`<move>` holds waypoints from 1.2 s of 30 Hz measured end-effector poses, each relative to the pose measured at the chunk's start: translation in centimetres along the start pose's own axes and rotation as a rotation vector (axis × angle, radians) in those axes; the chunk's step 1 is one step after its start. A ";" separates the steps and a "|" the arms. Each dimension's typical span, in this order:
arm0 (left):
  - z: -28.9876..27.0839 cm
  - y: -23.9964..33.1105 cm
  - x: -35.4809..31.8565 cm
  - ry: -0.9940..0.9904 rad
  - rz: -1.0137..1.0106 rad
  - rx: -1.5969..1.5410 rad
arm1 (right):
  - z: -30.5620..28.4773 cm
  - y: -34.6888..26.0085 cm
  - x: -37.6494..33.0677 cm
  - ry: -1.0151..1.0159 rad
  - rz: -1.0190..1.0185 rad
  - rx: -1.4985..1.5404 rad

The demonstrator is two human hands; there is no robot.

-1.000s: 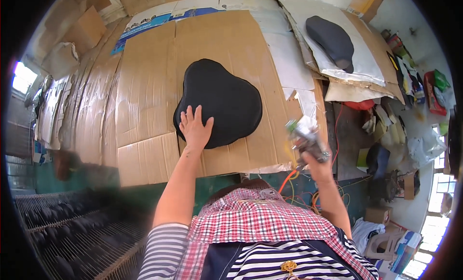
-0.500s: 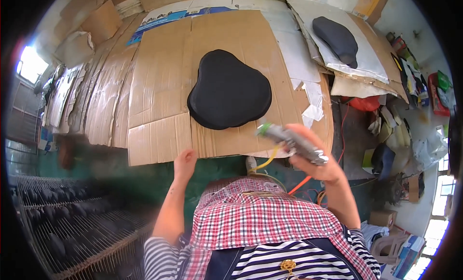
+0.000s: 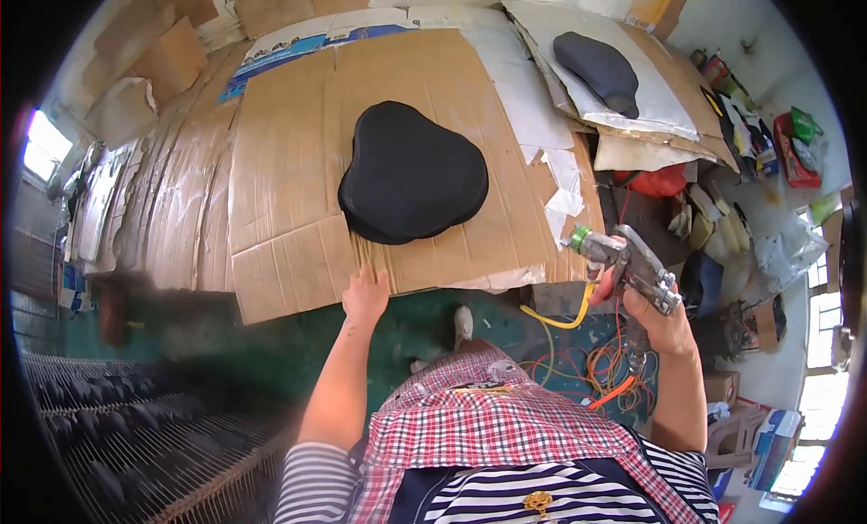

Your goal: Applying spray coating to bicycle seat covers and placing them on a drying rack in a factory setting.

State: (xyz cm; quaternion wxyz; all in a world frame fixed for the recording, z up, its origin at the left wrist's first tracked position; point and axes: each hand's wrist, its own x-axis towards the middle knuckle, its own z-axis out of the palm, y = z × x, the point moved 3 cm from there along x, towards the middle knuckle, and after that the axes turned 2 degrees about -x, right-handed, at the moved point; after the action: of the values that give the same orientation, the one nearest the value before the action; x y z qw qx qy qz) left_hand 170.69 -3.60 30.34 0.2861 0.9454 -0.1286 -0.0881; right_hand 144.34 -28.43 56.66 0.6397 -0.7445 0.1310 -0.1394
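Observation:
A black rounded seat pad (image 3: 411, 174) lies flat on a big sheet of brown cardboard (image 3: 289, 145). My left hand (image 3: 365, 295) rests with fingers spread on the near edge of that cardboard, just below the pad and apart from it. My right hand (image 3: 664, 321) grips a metal spray gun (image 3: 625, 262) with a green-tipped nozzle, held in the air right of the cardboard and pointing left. A yellow hose (image 3: 564, 321) hangs down from the gun.
A second dark pad (image 3: 598, 68) lies on white sheets at the back right. Orange and red cables (image 3: 605, 380) coil on the green floor. Flattened cartons (image 3: 153, 59) lean at the left. Bags and clutter (image 3: 777, 136) crowd the right side.
My left hand came off the black pad, drew back past the cardboard edge, then returned to rest on it. The spray gun swung from pointing up to pointing left.

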 end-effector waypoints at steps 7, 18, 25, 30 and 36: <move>-0.2 7.6 2.8 -0.016 0.432 0.148 | -1.3 0.6 0.0 -0.021 0.087 -0.031; 0.4 5.0 5.7 0.103 0.348 0.172 | -4.1 -1.1 0.8 -0.015 0.168 -0.023; -5.5 -4.4 0.6 0.440 0.088 -0.005 | -5.4 -2.2 1.4 0.047 0.091 -0.014; -7.3 -7.8 -2.4 0.526 -0.069 0.036 | -8.0 -2.2 0.1 -0.026 0.217 -0.099; -5.9 -6.7 -2.0 0.553 -0.084 -0.007 | -4.4 -1.8 2.6 -0.178 0.166 0.050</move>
State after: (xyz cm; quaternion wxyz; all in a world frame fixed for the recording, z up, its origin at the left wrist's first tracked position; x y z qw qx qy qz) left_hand 171.54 5.43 31.62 0.3098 0.9371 -0.0058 0.1611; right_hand 145.10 -33.11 59.18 0.6765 -0.7243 0.1314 -0.0225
